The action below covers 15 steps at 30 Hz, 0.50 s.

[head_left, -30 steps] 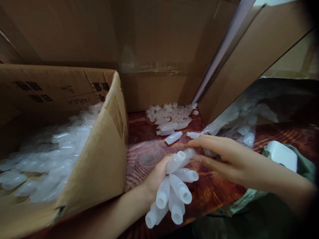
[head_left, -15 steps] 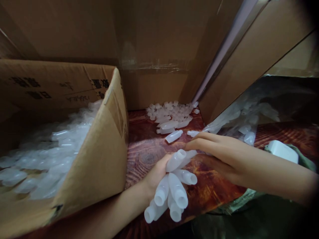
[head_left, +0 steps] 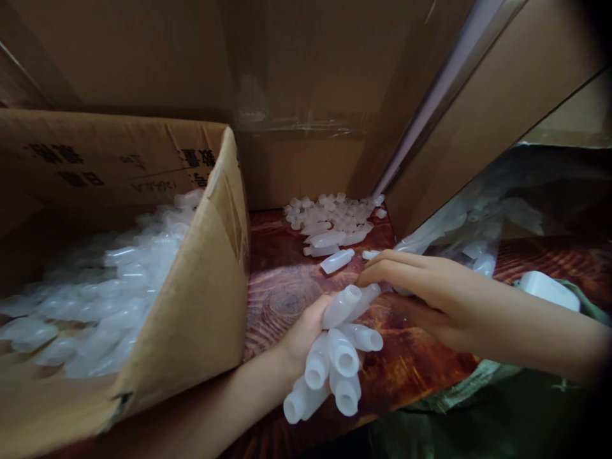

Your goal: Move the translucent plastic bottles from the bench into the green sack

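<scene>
A bunch of small translucent white plastic bottles point(head_left: 343, 354) is clasped in my left hand point(head_left: 306, 328), their open necks pointing toward me and down. My right hand point(head_left: 425, 287) comes in from the right with its fingers bent over the bunch's far side. Its fingertips meet a plastic bottle point(head_left: 364, 301) at the upper right of the bunch; the thumb is hidden. Just beyond the hands, a single bottle point(head_left: 337, 261) lies on the reddish wood-grain table point(head_left: 282, 299). Another bottle point(head_left: 370, 254) shows partly behind my right fingers.
On the left stands an open cardboard box point(head_left: 191, 306) heaped with similar bottles point(head_left: 129, 274). A pile of bottles point(head_left: 335, 217) lies at the back against a large carton point(head_left: 306, 166). To the right are a clear plastic bag point(head_left: 478, 223) with bottles inside and a white box-shaped object point(head_left: 549, 291).
The whole view has shifted slightly, with things appearing a little further right. Both hands keep nearly the same pose around the bunch of bottles.
</scene>
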{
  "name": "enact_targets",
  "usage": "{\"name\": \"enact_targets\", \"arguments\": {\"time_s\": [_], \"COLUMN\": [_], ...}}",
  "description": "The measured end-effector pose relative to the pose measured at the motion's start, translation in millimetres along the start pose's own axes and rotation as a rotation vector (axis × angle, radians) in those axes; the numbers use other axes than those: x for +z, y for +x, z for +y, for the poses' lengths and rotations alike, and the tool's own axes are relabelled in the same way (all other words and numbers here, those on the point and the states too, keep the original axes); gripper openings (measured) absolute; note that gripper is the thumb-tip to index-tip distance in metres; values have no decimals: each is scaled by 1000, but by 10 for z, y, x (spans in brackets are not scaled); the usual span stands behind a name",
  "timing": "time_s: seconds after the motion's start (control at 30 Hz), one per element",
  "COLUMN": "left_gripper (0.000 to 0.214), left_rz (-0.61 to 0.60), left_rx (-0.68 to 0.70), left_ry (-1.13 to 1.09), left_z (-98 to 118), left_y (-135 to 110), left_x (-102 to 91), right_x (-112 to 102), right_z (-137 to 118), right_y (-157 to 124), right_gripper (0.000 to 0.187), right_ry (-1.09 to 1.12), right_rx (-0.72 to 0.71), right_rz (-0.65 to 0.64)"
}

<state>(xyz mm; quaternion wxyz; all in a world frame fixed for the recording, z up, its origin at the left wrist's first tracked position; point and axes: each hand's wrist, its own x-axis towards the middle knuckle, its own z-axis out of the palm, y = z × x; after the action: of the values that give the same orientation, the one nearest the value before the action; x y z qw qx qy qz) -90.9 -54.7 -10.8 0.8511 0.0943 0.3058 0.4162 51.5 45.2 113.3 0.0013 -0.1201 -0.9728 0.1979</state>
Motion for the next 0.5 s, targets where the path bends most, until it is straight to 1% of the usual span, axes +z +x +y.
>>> {"name": "enact_targets", "arguments": {"time_s": [0.07,0.13,0.17,0.27,0.33,0.4,0.47,0.5], "left_gripper": [49,51,52,57,60,61,57,56], "left_rz": [33,47,52,46,17,-24,-39,-42], "left_rx": [25,15,6,-14,-46,-92,-112,-111], "left_ry": [-62,-81,-85,-101,-115,-122,-129,-133], "left_z": [-17,-29,-32,-30,-20,-7,6,10], "left_y": [-5,-5,-4,1,1,-1,-1,0], "left_x": [3,7,7,-10,-32,-50,-56,-54], "right_x": [21,34,32,-19,-74,-120,-141,-143], "right_z": [26,52,64,92,105,114,119,120], "right_y": [11,21,23,11,-7,-21,-24,-22], "right_gripper": [27,18,18,32,35,34,23,27], "right_ry": [2,-19,-43,-74,-10,62,44,14], "right_rx": [25,56,82,165,160,113,94,104], "right_rz": [7,15,16,-6,-28,-53,-56,-56]}}
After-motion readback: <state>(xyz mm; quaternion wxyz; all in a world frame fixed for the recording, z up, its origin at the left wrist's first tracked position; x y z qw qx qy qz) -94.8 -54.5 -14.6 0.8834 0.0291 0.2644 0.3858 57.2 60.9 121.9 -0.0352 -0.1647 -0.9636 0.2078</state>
